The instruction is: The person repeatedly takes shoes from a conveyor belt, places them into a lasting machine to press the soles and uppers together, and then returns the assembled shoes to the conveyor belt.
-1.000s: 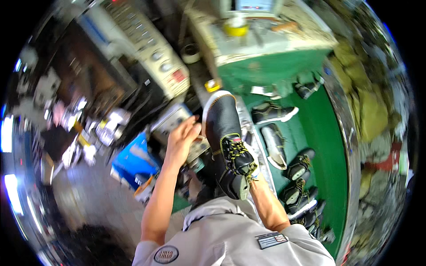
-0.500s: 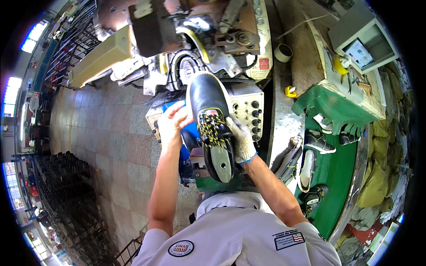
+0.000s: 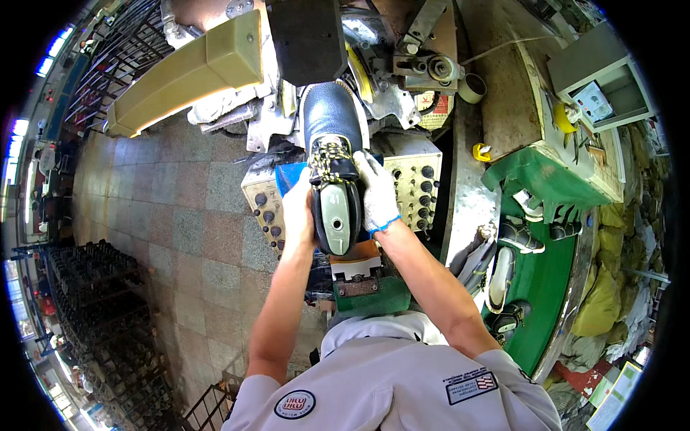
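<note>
A black leather shoe (image 3: 332, 118) with yellow-and-black laces is held toe-forward at the machine, its toe just under a dark metal plate (image 3: 305, 43). A pale green shoe last (image 3: 336, 215) fills its opening, with a round hole near the heel. My bare left hand (image 3: 300, 208) is closed along the left side of the heel. On the other side, my right hand (image 3: 375, 192), in a white knitted glove with a blue cuff, grips the shoe beside the laces. Metal jaws of the machine flank the toe; its very tip is hidden under the plate.
A control panel with black knobs (image 3: 413, 183) sits right of the shoe, beneath the machine. A curved tan machine arm (image 3: 194, 75) reaches out at the left. Several shoes lie on a green surface (image 3: 535, 287) at right. A dark loaded rack (image 3: 100, 302) stands at left.
Both hands have pushed the shoe forward and straightened it, bringing its toe in under the plate. My left hand, with fingers spread before, has closed on the heel side.
</note>
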`<state>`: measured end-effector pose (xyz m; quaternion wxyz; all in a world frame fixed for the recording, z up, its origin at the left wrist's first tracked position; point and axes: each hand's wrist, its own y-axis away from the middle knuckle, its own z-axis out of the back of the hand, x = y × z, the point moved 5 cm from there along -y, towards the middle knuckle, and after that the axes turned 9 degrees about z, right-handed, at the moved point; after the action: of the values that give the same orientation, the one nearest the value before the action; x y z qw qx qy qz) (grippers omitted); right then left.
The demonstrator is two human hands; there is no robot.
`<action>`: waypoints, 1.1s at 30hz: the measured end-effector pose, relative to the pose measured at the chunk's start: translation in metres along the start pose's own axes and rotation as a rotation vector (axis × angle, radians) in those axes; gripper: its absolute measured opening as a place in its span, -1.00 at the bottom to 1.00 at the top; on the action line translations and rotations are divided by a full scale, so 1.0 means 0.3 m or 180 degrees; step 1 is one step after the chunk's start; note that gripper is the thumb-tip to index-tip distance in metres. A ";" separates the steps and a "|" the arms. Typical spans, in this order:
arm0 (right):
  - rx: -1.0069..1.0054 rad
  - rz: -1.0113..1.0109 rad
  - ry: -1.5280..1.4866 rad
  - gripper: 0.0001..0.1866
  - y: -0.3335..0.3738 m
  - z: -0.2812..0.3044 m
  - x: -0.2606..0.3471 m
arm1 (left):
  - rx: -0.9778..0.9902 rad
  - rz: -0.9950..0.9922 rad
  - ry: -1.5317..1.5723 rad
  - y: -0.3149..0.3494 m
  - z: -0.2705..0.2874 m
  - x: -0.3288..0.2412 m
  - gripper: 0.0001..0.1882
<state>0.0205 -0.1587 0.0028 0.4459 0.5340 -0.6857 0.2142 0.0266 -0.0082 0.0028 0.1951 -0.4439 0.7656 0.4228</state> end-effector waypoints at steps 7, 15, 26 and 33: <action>-0.0005 0.0014 0.0283 -0.57 -0.020 -0.032 0.065 | 0.0344 0.0447 0.0571 0.011 -0.057 0.025 -0.49; 0.0525 0.1297 0.1354 -0.30 -0.006 -0.054 0.112 | 0.0119 0.0555 0.0152 0.046 -0.041 -0.054 -0.52; -0.0088 0.0494 0.0858 -0.47 -0.045 0.001 -0.001 | 0.0267 0.0301 0.0476 -0.038 0.001 0.066 -0.52; -0.0447 0.0307 0.0596 -0.61 -0.035 0.023 -0.039 | 0.0423 0.0052 0.0257 -0.051 -0.011 0.054 -0.58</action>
<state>0.0279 -0.1613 -0.0126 0.5334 0.4455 -0.6792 0.2359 0.0312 -0.0231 -0.0134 0.1897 -0.4404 0.8028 0.3543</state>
